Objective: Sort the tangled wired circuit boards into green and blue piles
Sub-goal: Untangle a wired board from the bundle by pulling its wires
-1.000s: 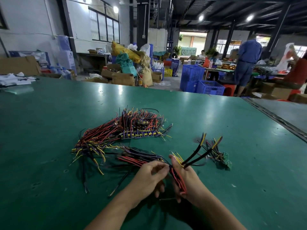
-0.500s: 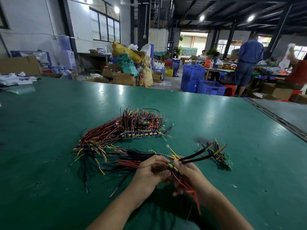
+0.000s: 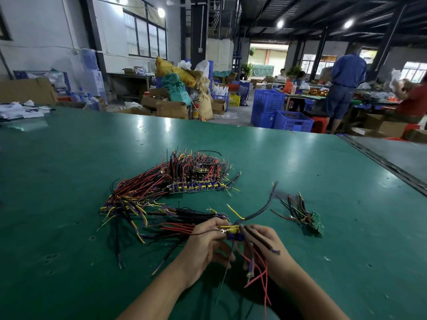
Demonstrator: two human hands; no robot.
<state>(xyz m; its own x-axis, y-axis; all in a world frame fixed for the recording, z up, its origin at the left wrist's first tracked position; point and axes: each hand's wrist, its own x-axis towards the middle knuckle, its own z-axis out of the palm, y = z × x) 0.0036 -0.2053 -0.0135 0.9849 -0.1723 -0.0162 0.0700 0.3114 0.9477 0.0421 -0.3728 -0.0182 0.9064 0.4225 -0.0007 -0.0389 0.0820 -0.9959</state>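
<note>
Tangled pile of wired boards [image 3: 171,188] sat left of centre on the green table [image 3: 69,158]. Left hand [image 3: 203,248] had its fingers curled, pinching the blue board [image 3: 233,234] at its left side, just in front of the pile. Right hand [image 3: 270,252] gripped the same board's black and red wires, fingers curled round them. Green board [image 3: 317,224] lay apart on the right.

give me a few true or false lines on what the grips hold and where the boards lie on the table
1. The left grip and right grip hold one wired board between them. True.
2. That wired board is green. False: it looks blue.
3. A green board lies on the table, right of both grips. True.
4. The big wire tangle lies right of the green board. False: it lies left of it.
</note>
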